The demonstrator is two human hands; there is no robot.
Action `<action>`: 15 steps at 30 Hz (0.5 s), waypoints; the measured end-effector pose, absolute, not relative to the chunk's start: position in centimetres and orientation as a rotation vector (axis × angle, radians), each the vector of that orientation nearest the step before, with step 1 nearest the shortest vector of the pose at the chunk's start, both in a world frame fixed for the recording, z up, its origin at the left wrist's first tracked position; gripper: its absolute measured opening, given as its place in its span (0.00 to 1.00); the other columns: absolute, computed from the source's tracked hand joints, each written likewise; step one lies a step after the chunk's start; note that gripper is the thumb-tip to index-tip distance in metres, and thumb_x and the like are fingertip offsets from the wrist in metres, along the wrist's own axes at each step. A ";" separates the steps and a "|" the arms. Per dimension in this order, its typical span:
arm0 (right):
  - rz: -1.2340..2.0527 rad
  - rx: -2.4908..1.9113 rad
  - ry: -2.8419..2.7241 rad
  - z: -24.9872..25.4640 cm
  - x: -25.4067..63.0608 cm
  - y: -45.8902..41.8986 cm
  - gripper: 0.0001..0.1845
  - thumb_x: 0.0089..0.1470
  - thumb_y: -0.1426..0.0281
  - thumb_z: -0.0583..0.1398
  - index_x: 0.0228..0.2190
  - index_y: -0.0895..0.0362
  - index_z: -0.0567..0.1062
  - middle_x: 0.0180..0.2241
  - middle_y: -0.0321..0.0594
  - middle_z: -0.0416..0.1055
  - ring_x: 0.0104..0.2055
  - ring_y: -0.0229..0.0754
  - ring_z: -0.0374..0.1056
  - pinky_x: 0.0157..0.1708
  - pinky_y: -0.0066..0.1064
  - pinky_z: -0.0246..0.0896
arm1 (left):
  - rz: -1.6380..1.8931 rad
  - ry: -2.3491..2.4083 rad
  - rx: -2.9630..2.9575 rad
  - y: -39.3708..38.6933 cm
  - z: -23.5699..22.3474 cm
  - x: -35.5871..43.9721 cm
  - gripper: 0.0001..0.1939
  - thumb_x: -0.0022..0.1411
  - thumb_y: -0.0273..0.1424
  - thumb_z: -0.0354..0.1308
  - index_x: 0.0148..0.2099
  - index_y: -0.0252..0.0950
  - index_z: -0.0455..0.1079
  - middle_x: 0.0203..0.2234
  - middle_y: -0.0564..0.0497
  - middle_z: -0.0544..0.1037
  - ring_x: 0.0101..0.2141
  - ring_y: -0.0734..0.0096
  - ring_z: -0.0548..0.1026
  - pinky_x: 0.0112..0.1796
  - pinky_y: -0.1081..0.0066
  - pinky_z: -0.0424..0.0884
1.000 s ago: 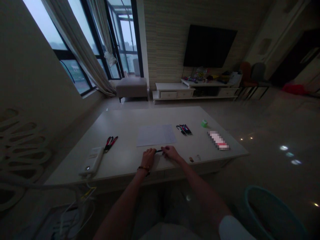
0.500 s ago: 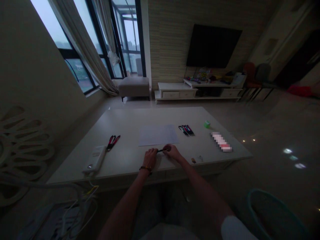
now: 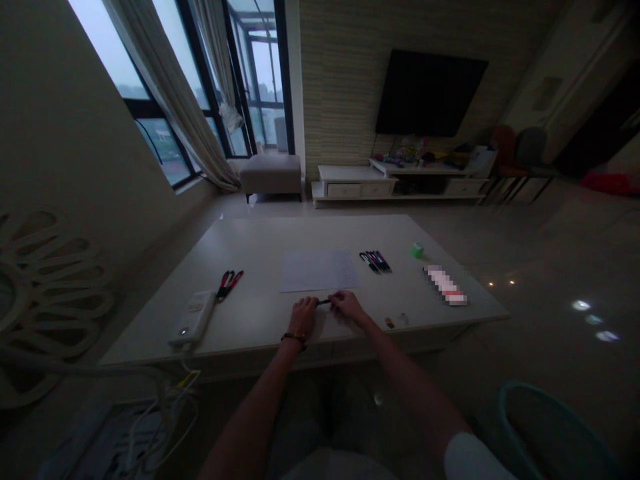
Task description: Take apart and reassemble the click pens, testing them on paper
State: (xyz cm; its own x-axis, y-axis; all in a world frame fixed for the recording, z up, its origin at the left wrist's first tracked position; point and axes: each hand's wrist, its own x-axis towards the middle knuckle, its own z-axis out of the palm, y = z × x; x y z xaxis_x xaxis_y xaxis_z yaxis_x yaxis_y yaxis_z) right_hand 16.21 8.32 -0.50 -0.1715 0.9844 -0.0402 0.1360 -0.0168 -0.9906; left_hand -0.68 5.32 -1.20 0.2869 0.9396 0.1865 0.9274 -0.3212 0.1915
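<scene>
Pinching a slim dark pen [image 3: 323,302] crosswise between left hand [image 3: 303,318] and right hand [image 3: 347,305], hands close together and clamped on its ends, apparently for a steady hold, low over the bench [image 3: 240,360]. Lying at 12 o'clock, a sheet of paper [image 3: 319,271]; at 1 o'clock, a bunch of pens [image 3: 375,261]; at 10 o'clock, red-handled scissors [image 3: 229,285]; at 9 o'clock, a white power strip [image 3: 193,318].

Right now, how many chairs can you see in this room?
2: a red chair and a grey chair, side by side beyond the right end of the low white cabinet. Others may be hidden.
</scene>
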 end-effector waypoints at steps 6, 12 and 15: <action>1.212 -1.204 -1.351 -0.4 17.5 8.8 0.20 0.37 0.59 0.64 0.31 0.60 0.70 0.24 0.38 0.72 0.20 0.34 0.65 0.17 0.24 0.56 | 0.470 1.862 2.427 5.3 -1.1 -0.6 0.12 0.63 0.24 0.41 0.44 0.36 0.63 0.38 0.47 0.71 0.40 0.66 0.66 0.41 0.66 0.59; 1.228 -1.214 -1.245 -0.2 18.5 8.9 0.19 0.37 0.57 0.63 0.29 0.59 0.71 0.22 0.35 0.70 0.20 0.33 0.64 0.17 0.23 0.55 | 0.653 1.801 2.422 5.3 -1.9 -0.8 0.15 0.61 0.20 0.40 0.46 0.34 0.62 0.39 0.47 0.70 0.41 0.68 0.67 0.43 0.68 0.60; 1.257 -1.204 -1.218 -0.1 18.5 8.7 0.20 0.37 0.57 0.63 0.29 0.58 0.72 0.23 0.36 0.70 0.21 0.34 0.64 0.17 0.23 0.55 | 0.667 1.796 2.438 5.3 -1.9 -0.8 0.19 0.61 0.19 0.39 0.52 0.35 0.59 0.39 0.47 0.69 0.41 0.69 0.66 0.43 0.69 0.61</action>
